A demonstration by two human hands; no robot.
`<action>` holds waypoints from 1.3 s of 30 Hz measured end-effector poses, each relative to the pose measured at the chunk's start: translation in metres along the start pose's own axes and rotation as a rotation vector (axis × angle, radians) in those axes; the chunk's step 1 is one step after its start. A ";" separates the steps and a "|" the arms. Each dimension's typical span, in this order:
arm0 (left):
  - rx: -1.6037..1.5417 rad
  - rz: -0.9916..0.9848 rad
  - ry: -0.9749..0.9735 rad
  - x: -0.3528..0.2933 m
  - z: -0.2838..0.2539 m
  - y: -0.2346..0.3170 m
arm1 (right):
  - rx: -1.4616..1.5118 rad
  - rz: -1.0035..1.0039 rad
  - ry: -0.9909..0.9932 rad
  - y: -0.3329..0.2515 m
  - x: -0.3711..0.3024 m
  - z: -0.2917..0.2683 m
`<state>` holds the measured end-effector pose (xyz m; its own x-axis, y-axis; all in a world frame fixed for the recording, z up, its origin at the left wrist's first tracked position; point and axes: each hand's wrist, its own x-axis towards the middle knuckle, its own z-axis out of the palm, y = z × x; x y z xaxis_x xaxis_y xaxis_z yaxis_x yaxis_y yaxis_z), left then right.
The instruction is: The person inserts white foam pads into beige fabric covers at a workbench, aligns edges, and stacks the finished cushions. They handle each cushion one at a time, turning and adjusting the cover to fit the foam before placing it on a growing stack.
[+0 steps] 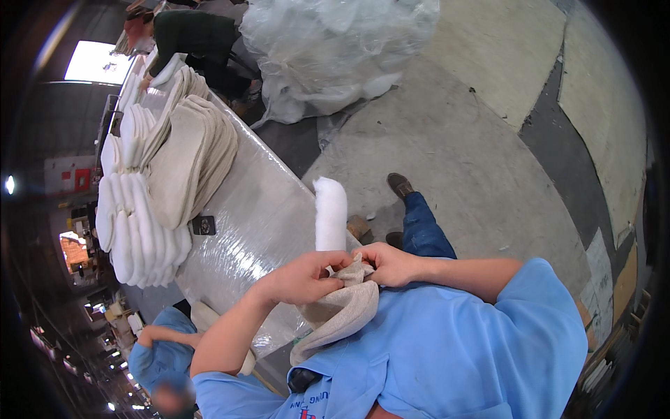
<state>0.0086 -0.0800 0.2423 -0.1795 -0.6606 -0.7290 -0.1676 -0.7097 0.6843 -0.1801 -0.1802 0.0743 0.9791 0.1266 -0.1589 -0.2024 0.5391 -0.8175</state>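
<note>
Pinching a beige cover (pixel 345 311) in each grip, left hand (pixel 301 278), right hand (pixel 392 264); white pad (pixel 330 213) sticks out, stacks (pixel 164 181) nearby.

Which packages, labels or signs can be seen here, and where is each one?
Large clear plastic bag: on the floor at the top, bulging, filled with white material.
Small dark square label: on the plastic-wrapped table, beside the stacked beige pads.
Red and white wall sign: far left, rectangular.
</note>
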 end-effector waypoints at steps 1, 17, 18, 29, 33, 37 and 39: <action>-0.084 -0.026 -0.010 0.005 -0.001 -0.009 | -0.151 -0.017 0.087 -0.010 -0.004 0.003; -0.021 0.047 0.080 0.025 -0.012 0.000 | 0.480 0.137 0.124 -0.013 -0.014 -0.001; -0.040 0.007 0.059 0.025 -0.013 -0.001 | 0.515 0.130 0.143 -0.012 -0.014 0.001; 0.426 -0.242 -0.145 0.028 -0.018 0.016 | 0.276 -0.093 0.258 -0.008 -0.014 0.009; 0.500 -0.350 -0.187 0.027 -0.019 0.023 | 0.237 -0.055 0.270 -0.009 -0.013 0.008; 0.441 -0.270 -0.184 0.026 -0.021 0.004 | 0.215 -0.030 0.252 -0.014 -0.010 0.008; 0.702 -0.115 0.029 0.023 -0.017 -0.002 | 0.137 -0.015 0.259 -0.015 -0.005 0.004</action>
<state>0.0214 -0.0974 0.2240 -0.0990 -0.6039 -0.7909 -0.7704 -0.4565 0.4451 -0.1825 -0.1854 0.0894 0.9506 -0.0893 -0.2972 -0.1707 0.6493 -0.7411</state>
